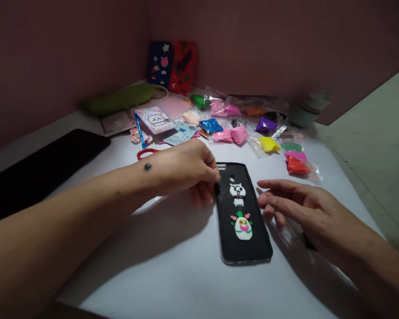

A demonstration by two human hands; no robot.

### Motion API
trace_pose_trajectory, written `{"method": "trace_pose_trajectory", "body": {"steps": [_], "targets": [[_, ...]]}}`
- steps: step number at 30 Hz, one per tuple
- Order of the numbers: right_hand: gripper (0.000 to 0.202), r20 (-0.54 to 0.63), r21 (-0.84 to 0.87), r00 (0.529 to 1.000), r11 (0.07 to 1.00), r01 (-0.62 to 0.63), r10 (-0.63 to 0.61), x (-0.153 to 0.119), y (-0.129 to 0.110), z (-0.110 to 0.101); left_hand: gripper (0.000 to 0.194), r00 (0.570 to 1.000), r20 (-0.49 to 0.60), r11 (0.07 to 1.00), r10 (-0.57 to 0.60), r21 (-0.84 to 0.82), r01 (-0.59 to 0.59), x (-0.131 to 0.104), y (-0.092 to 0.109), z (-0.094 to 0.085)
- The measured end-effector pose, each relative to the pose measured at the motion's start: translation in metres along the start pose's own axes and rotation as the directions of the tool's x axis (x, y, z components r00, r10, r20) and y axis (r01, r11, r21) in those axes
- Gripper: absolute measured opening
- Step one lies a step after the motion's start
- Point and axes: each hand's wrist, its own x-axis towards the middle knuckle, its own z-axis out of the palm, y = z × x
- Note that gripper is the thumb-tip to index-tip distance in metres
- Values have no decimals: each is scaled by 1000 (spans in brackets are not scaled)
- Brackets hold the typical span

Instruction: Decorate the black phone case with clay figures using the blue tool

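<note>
A black phone case [228,248] lies on the white table, decorated with a white cartoon animal figure [238,194] and, below it, a white egg-shaped figure [243,228] with green leaves and striped horns. My left hand [193,170] is at the case's upper left edge, its fingers curled in a pinch and the lower ones blurred. What the fingertips hold, if anything, is hidden. A small dark round spot [148,166] shows on my left wrist. Beside the case's right edge, my right hand [299,204] has its fingers stretched and apart, holding nothing.
Bags of coloured clay, including yellow [268,144], red [297,165] and blue [211,126], lie at the back. Red scissors handles [146,153] and a cartoon card [155,119] sit beyond my left arm. A black slab [46,164] lies left. Decorated blue [160,66] and red [183,66] cases lean on the wall.
</note>
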Motion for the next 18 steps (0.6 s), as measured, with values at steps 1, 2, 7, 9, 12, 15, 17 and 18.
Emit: {"method": "trace_pose_trajectory", "body": {"steps": [1,2,7,9,12,15,17,18], "targets": [[49,0,79,1000,996,-29,29,0,0,0,20,1000,4,1000,3,-28,-3,1,-1,-1],[50,-9,147,999,988,-48,50,0,0,0,18,1000,7,999,10,-54,-10,2,-2,-1],[36,-54,443,997,896,-24,53,0,-6,5,10,999,-8,984,33,-174,-34,6,-7,-2],[26,-20,524,999,852,-19,34,2,-10,8,12,1000,-21,976,18,-217,-22,7,-8,0],[20,88,570,996,820,-52,1,6,-14,10,13,1000,-24,969,1,-248,-7,7,-9,3],[29,153,623,988,772,-121,31,9,-13,10,15,1000,-17,964,1,-265,-5,7,-9,4],[42,151,648,986,746,-152,69,10,-12,10,16,1000,2,961,-2,-278,2,8,-9,3],[48,152,656,985,737,-162,82,10,-11,10,16,1000,13,960,-5,-278,9,8,-9,3]]}}
